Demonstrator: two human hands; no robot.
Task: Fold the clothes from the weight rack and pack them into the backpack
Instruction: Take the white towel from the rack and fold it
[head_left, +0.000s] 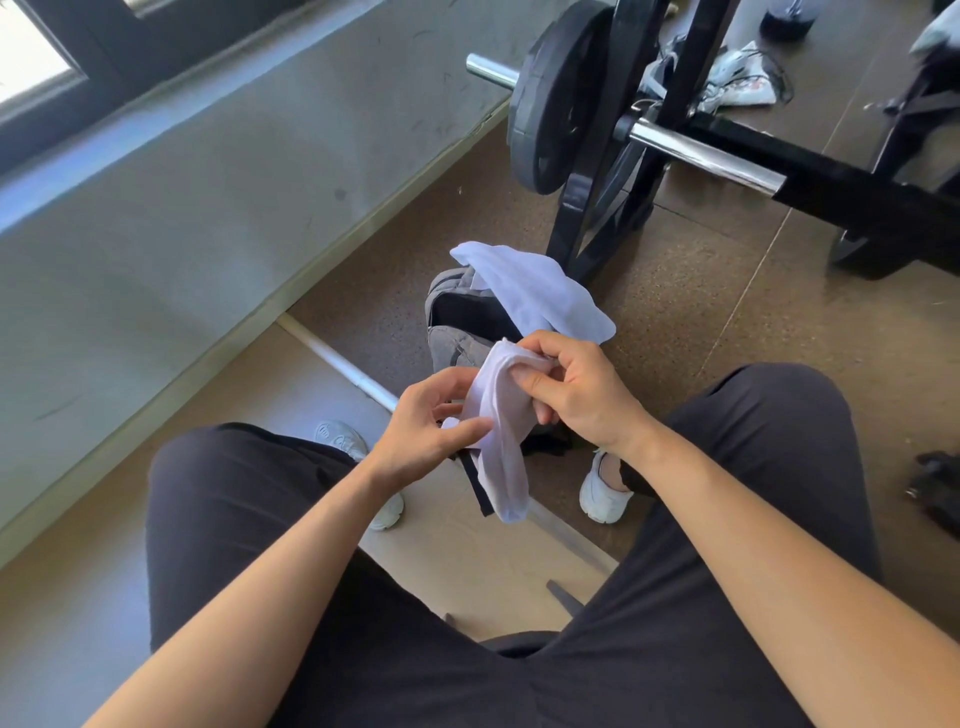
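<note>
a seated person holds a white sock (500, 436) between both hands over their knees, probably to fold it. the right hand (576, 389) pinches its upper end with curled fingers; the left hand (428, 423) pinches its middle, the toe hanging below. a second sock (535, 291) lies draped over the open backpack (451, 325) just beyond the hands, handy for packing, by the weight rack (584, 218).

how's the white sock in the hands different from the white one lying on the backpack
The held sock is gripped by the left hand and right hand and hangs down; the draped sock lies on the grey backpack, in neither hand. The held sock is bunched narrow; the draped sock spreads wider and flatter. Both are plain white.
</note>
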